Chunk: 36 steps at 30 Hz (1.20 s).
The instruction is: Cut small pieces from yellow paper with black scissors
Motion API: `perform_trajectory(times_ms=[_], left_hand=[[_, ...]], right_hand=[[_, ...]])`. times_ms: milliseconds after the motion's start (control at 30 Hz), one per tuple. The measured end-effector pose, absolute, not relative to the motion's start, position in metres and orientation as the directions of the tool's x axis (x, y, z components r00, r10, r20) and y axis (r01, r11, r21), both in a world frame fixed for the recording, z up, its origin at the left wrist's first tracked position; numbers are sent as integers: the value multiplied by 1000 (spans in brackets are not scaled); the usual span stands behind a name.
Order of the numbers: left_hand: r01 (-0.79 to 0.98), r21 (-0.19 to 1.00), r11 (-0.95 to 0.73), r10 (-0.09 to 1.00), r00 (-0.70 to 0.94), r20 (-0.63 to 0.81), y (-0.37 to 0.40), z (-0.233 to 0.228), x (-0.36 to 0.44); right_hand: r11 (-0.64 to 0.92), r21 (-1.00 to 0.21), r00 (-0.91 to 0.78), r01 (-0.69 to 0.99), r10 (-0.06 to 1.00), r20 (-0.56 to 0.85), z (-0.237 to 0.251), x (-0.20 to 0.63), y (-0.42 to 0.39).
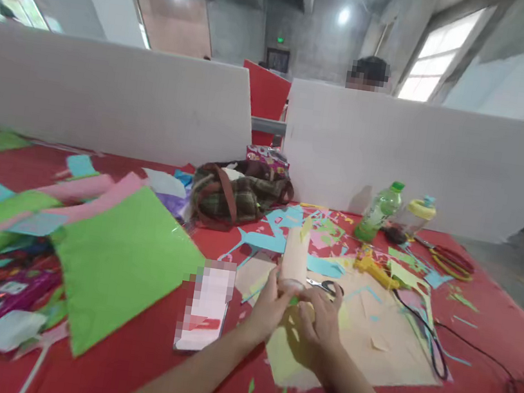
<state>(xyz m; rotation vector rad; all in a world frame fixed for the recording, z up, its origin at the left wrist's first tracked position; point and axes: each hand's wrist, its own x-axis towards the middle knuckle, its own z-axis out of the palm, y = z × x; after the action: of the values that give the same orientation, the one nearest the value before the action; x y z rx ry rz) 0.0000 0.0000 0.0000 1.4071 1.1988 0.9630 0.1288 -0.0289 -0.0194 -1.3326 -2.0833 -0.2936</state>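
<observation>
A pale paper tube [295, 253] stands out from between my hands, with a small yellow strip near its far end. My left hand [268, 307] is closed on the tube's near end from the left. From the right, my right hand [323, 322] has its fingers curled at the same end. A bit of green paper shows between the hands; the fingertips are partly hidden. Dark-handled scissors [325, 286] lie just beyond my right fingers. Beneath are yellow paper and a large cream sheet [397, 345].
A yellow glue gun [376, 269] with a black cord lies right, near a green bottle [379, 213], a yellow-lidded cup [418, 215] and red-handled scissors [452, 262]. Left are a phone [207, 306] and green sheets [126, 262]. A plaid bag [228, 195] sits by the white partition [396, 144].
</observation>
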Motion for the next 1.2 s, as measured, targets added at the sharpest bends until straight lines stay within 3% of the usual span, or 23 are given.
perform_trajectory(times_ms=[167, 400, 800, 1000, 1200], left_hand=[[234, 972, -8, 989, 149, -28, 3, -5, -1], [361, 925, -123, 987, 143, 76, -14, -2, -6], [482, 782, -395, 911, 313, 267, -37, -9, -19], [451, 795, -406, 907, 304, 291, -40, -16, -23], [304, 870, -388, 909, 282, 307, -37, -23, -23]], right_hand=[[416, -186, -240, 890, 775, 584, -19, 134, -21], [200, -265, -65, 943, 895, 442, -13, 170, -6], [208, -238, -176, 949, 973, 146, -1, 190, -21], [182, -232, -155, 956, 980, 128, 1, 192, -18], [158, -196, -141, 968, 985, 96, 3, 196, -6]])
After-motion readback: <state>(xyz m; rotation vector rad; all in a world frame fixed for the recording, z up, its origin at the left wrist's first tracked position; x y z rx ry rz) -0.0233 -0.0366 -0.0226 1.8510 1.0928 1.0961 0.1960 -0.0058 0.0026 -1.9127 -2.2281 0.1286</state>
